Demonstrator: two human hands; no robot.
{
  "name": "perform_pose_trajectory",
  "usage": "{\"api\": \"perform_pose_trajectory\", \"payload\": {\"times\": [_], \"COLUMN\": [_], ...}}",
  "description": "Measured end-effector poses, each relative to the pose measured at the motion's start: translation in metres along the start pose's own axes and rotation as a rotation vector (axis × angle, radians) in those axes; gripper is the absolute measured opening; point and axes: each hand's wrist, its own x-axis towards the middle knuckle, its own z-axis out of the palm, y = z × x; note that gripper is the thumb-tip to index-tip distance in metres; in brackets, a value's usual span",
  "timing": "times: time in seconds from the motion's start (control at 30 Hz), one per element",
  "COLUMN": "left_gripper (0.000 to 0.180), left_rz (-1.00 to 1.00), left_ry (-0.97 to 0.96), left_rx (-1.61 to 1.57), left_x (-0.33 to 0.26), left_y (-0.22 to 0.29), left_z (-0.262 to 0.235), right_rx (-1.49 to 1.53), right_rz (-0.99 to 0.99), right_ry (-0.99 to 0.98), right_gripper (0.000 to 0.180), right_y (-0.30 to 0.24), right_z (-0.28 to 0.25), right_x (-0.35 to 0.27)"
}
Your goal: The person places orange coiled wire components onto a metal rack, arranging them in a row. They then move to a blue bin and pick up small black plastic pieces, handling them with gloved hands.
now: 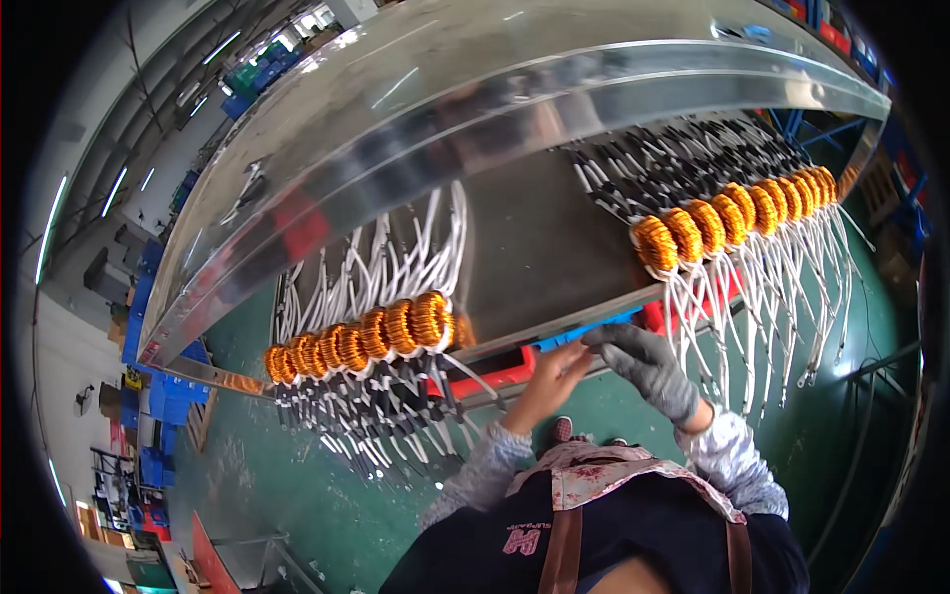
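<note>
We stand on a green floor (pixel 237 455) before a dark bench (pixel 534 247) with a metal-edged upper top (pixel 495 124); our bare left hand (pixel 554 381) and gloved right hand (pixel 648 371) come close at the fingertips, the gloved fingers together, but we cannot tell if either pinches anything. Along the bench's front edge sit a left coil row (pixel 374 332) and a right coil row (pixel 732 218), dark surface stretching between them
</note>
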Motion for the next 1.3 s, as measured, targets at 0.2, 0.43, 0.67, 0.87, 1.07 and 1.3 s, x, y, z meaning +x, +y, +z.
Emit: {"api": "perform_pose_trajectory", "payload": {"times": [0.2, 0.43, 0.67, 0.87, 1.07, 1.3], "left_gripper": [0.048, 0.062, 0.059, 0.059, 0.056, 0.067], "left_rz": [0.101, 0.095, 0.171, 0.313, 0.174, -0.048], "left_ry": [0.251, 0.406, 0.302, 0.165, -0.06, -0.262], "left_rx": [0.21, 0.274, 0.309, 0.457, 0.627, -0.399], "left_x": [-0.042, -0.087, -0.089, -0.086, -0.039, -0.035], "left_y": [-0.008, -0.047, -0.056, -0.1, -0.122, -0.106], "left_z": [-0.038, -0.064, -0.065, -0.035, -0.016, 0.049], "right_rx": [0.514, 0.653, 0.923, 1.006, 0.922, 1.041], "right_rz": [0.476, 0.76, 0.559, 0.343, -0.006, -0.219], "right_ry": [-0.247, -0.085, -0.181, 0.126, 0.306, 0.303], "right_gripper": [0.043, 0.027, 0.023, 0.015, 0.025, 0.023], "right_y": [0.085, 0.136, 0.146, 0.081, 0.055, 0.004], "right_z": [0.057, 0.16, 0.168, 0.151, 0.123, 0.046], "right_x": [0.161, 0.273, 0.264, 0.201, 0.101, -0.016]}}
